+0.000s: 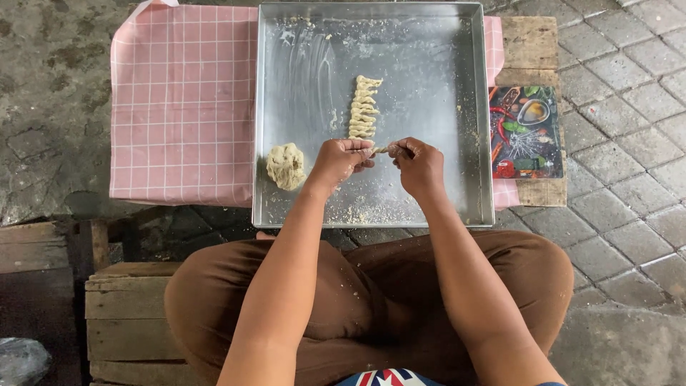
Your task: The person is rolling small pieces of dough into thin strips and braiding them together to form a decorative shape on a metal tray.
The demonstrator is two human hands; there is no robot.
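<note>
You sit cross-legged in brown trousers [357,300] on a wooden crate [128,322], facing a low tabletop whose bare wooden edge [529,43] shows at the far right, the rest of it covered by a pink checked cloth [182,100]. On the cloth lies a large square metal tray [443,43], dusted with flour and crumbs, and it holds all the dough work. Just beside the tray's right wall, a printed mat [525,132] showing spices and vegetables rests on the wood. Down the middle of the tray runs a row of twisted dough pieces [364,107], laid close together one after another; these look finished, and by my count there are around ten, though they sit too tightly to be sure. At the tray's left wall sits a lump of unshaped dough [286,166], well apart from the row, and it looks like enough for a good many more pieces, so I judge the work less than halfway through. Your left hand [339,159] and right hand [418,163] meet at the near end of the row, each closed narrowly around one end of a small dough strip [382,149] stretched between your fingertips, held just above the tray floor.
</note>
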